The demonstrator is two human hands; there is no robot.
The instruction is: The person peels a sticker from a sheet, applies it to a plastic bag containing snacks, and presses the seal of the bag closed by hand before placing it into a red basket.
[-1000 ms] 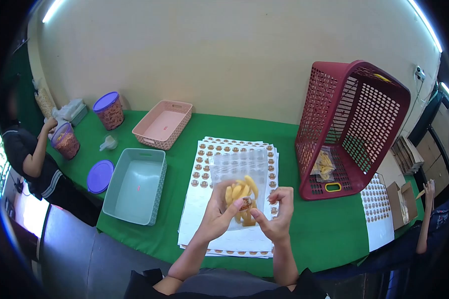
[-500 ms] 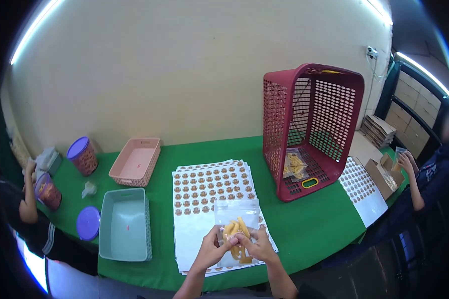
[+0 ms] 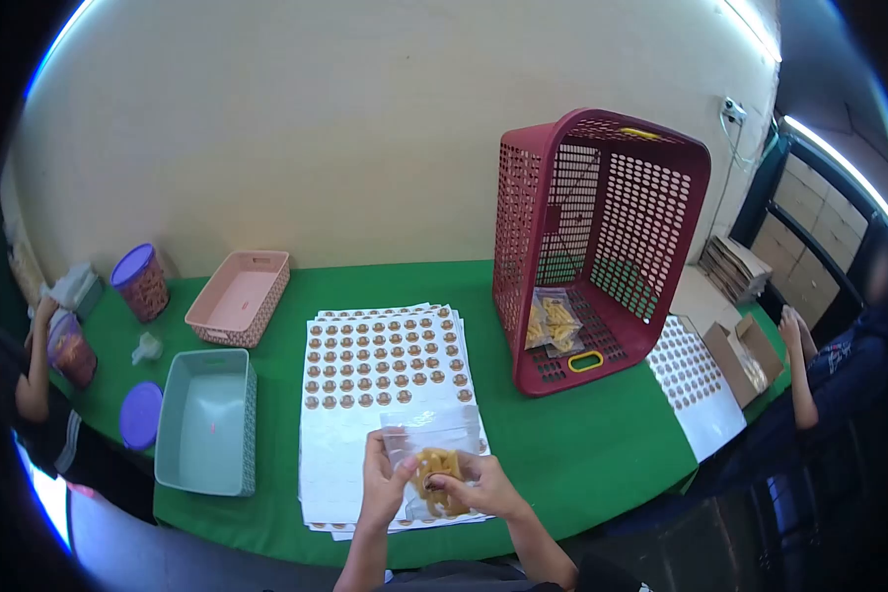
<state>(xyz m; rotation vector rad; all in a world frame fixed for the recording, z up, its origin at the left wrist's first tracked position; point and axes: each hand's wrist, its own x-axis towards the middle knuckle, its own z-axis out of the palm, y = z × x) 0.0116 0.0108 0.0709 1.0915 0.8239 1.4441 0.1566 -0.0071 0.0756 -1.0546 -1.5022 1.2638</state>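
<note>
A clear zip bag (image 3: pixel 430 424) of yellow, finger-shaped snack pieces is held between my two hands, low over the sticker sheets. My left hand (image 3: pixel 383 483) grips the bag's left side, thumb on the front. From the right, my right hand (image 3: pixel 483 489) holds it too, its thumb pressed on the front. A small dark round spot, perhaps a sticker, shows by that thumb; it is partly covered. Beneath lies a stack of white sheets (image 3: pixel 345 454) with rows of round brown stickers; the lower part of the top sheet is bare.
A maroon basket (image 3: pixel 529 247) on its side holds several filled bags (image 3: pixel 559 321). Left are a green tray (image 3: pixel 205 424), a pink tray (image 3: pixel 237 296), a purple lid (image 3: pixel 140 414) and snack jars (image 3: pixel 143 286). People stand at both sides; a carton (image 3: pixel 735 360) and sticker sheet (image 3: pixel 691 380) lie right.
The view has shifted, so the table things appear further left. My right thumb has moved across the bag's front, and the bag has tilted. The right-hand person's hands have moved closer together.
</note>
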